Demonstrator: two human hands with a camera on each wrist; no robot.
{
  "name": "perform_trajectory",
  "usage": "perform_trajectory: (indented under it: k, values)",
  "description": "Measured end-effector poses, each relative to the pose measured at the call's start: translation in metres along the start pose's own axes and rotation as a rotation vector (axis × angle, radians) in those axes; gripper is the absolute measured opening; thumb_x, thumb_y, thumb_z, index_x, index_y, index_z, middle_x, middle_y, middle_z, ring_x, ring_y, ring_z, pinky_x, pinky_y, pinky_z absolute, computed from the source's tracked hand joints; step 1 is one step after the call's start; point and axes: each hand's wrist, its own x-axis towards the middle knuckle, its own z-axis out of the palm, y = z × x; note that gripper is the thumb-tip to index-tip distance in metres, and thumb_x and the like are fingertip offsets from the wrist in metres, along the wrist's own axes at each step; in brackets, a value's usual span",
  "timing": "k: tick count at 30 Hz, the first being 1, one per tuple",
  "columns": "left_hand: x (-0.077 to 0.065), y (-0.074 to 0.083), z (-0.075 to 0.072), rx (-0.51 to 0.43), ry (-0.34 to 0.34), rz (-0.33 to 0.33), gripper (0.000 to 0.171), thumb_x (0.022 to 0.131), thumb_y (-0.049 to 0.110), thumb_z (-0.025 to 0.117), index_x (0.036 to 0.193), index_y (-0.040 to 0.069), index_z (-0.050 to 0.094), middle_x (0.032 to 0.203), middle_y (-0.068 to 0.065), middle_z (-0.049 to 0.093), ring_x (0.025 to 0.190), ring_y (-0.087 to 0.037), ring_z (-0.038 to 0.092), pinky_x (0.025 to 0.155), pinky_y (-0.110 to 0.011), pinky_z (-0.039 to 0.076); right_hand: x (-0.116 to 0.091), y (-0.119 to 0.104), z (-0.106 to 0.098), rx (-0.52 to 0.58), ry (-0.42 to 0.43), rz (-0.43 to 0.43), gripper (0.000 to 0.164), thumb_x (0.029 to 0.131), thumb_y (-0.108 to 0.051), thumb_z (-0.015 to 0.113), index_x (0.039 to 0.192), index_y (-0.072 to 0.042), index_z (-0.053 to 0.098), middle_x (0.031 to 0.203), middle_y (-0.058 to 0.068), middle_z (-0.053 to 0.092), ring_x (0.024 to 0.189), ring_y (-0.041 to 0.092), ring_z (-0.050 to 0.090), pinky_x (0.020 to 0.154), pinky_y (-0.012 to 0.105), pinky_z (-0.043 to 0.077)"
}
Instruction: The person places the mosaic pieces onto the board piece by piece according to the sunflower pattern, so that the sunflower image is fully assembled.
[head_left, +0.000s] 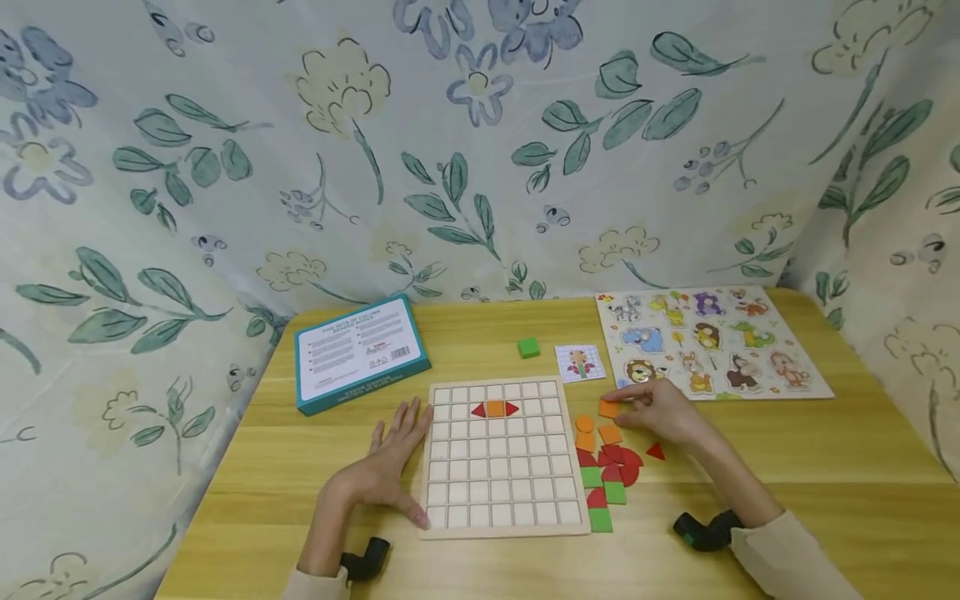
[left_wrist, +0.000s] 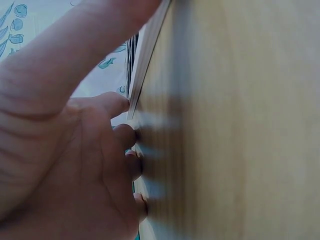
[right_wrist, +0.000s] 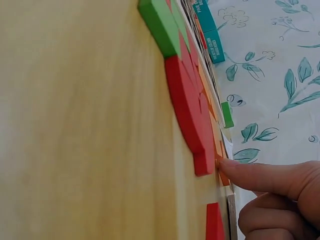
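Observation:
A wooden grid board [head_left: 454, 423] lies flat on the table, with an orange square tile between two red triangles in an upper row. My left hand [head_left: 386, 471] is spread against the board's left edge, thumb near the lower corner; the left wrist view shows its palm [left_wrist: 75, 165] beside that edge. To the right of the board, my right hand [head_left: 663, 414] pinches an orange square tile [head_left: 608, 408] between thumb and index finger. Below it lie more orange tiles [head_left: 611, 435], red curved pieces [head_left: 632, 474], green and red pieces, and a lone red triangle [head_left: 656, 451].
Behind the board are a green block [head_left: 528, 347] and a small pattern card [head_left: 580, 363]. An animal puzzle board [head_left: 720, 342] lies at the back right. A teal and white box [head_left: 362, 352] sits at the back left. Patterned cloth [head_left: 480, 150] hangs behind the table.

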Motion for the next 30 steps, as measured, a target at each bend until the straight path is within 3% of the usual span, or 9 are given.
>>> perform_trajectory:
  k: [23,30]
  values:
    - [-0.0005,0.0007,0.0001,0.000,-0.003,-0.006,0.156,0.055,0.044,0.101,0.167,0.011,-0.002,0.172,-0.019,-0.019,0.160,-0.041,-0.019,0.126,-0.068,-0.010,0.0049,0.0016,0.0044,0.015,0.023,0.059,0.035,0.087,-0.013,0.083,0.120,-0.004,0.077,0.058,-0.005,0.027,0.053,0.011,0.026,0.050,0.024,0.022]
    - [-0.0004,-0.0005,-0.0002,0.008,0.000,-0.003,0.156,0.054,0.044,0.101,0.167,0.011,-0.003,0.172,-0.019,-0.018,0.160,-0.041,-0.018,0.126,-0.068,-0.010,0.0065,-0.0013,0.0058,-0.077,0.036,-0.014,0.031,0.090,-0.015,0.081,0.118,-0.002,0.075,0.060,-0.005,0.028,0.055,0.011,0.027,0.051,0.025,0.022]
